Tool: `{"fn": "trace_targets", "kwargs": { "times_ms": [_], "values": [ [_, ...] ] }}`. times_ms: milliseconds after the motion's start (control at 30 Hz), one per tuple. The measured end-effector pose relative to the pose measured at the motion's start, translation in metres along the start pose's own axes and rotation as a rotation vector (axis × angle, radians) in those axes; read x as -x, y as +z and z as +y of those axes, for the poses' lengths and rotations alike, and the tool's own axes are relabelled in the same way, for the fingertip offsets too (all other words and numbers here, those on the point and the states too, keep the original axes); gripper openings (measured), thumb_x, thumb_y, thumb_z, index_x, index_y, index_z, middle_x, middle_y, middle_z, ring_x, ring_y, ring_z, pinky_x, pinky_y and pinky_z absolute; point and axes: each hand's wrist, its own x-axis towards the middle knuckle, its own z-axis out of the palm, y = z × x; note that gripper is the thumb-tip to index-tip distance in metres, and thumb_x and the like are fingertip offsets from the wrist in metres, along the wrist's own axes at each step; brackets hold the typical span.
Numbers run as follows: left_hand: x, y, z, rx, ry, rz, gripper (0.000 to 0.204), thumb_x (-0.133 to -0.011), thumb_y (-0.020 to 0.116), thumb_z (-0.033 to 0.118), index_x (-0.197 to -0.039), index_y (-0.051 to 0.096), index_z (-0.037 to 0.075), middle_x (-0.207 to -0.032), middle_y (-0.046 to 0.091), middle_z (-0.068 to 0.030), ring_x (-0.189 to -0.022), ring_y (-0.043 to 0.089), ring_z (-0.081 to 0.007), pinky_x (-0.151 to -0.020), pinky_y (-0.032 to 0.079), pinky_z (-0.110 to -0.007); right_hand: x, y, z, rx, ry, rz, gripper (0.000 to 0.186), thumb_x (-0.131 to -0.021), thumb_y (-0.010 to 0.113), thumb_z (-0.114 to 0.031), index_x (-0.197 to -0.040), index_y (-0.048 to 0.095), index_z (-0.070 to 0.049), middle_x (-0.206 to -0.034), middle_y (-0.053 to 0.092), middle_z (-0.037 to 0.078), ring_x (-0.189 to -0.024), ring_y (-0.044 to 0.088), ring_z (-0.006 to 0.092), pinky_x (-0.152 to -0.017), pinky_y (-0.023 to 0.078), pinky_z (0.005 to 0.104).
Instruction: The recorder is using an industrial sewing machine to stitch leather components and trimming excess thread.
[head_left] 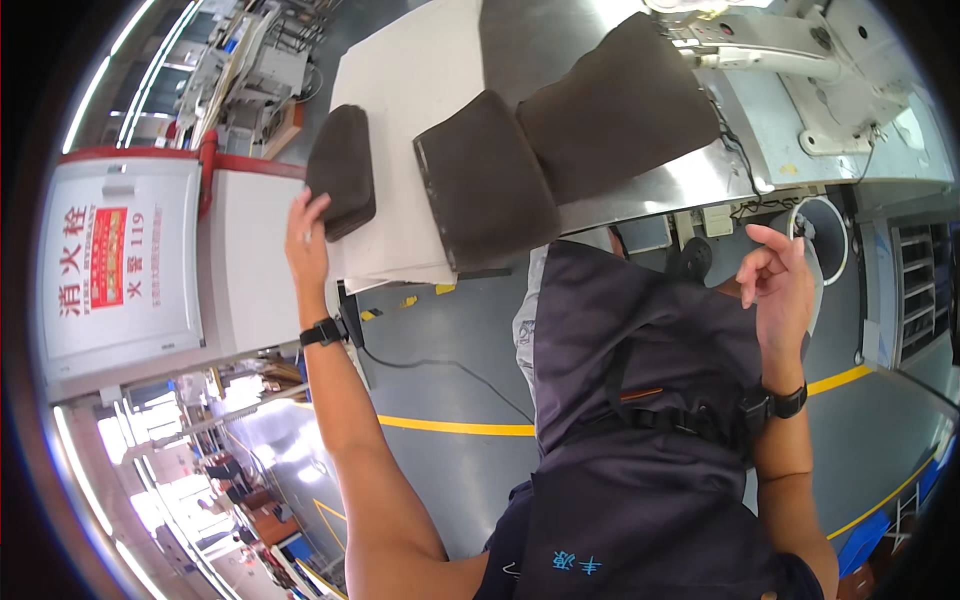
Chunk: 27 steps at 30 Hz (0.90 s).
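Note:
My left hand (308, 240) rests its fingertips on the near left edge of a small stack of dark brown fabric pieces (342, 165). Its fingers are slightly apart and do not close round the stack. Under the stack lies a pile of large white sheets (405, 85). Farther right, a dark brown piece with a rounded corner (488, 185) lies partly on the sheets, its left edge notched. A larger dark brown piece (620, 110) spreads over the metal tabletop beside it. My right hand (780, 285) is raised off the table at the right, open, its fingers loosely bent, with nothing visible in it.
A white sewing machine (770, 65) stands at the back right of the metal table (640, 195). Below my right hand is a round white bin (835, 228). At the left stands a white cabinet with a red frame (120, 265). A black cable (440, 362) trails beneath the table.

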Motion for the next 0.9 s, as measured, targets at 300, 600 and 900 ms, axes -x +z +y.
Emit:
{"fn": "trace_targets", "kwargs": {
  "times_ms": [300,600,900],
  "values": [
    [0.024,0.008,-0.018,-0.135,-0.157,0.14,0.036,-0.09,0.05,-0.001,-0.113,0.074,0.009,-0.141,0.057,-0.0157,-0.128,0.056,-0.0251,-0.104,0.043,-0.034,-0.005,-0.001,0.0,0.113,0.046,-0.039,0.056,-0.111,0.032,-0.04,-0.12,0.064,0.004,-0.076,0.064,0.007,-0.058,0.051,0.0094,-0.053,0.04,0.0227],
    [0.046,0.051,0.197,0.129,0.154,-0.119,0.044,-0.09,0.073,0.023,-0.131,0.063,0.01,-0.143,0.053,-0.0135,-0.133,0.048,-0.0334,-0.111,0.038,-0.043,0.004,0.019,0.015,0.229,0.065,-0.181,0.044,-0.11,0.04,-0.031,-0.117,0.066,0.003,-0.08,0.066,0.006,-0.061,0.053,0.0072,-0.056,0.044,0.0211],
    [0.064,0.087,0.239,0.016,0.231,-0.279,0.069,-0.087,0.071,0.016,-0.15,0.044,0.016,-0.154,0.04,-0.0135,-0.142,0.037,-0.0369,-0.118,0.025,-0.056,0.016,-0.001,0.012,0.299,0.086,-0.193,0.04,-0.109,0.044,-0.028,-0.115,0.068,0.002,-0.08,0.066,0.005,-0.063,0.055,0.0072,-0.058,0.044,0.0206]
  ]
}}
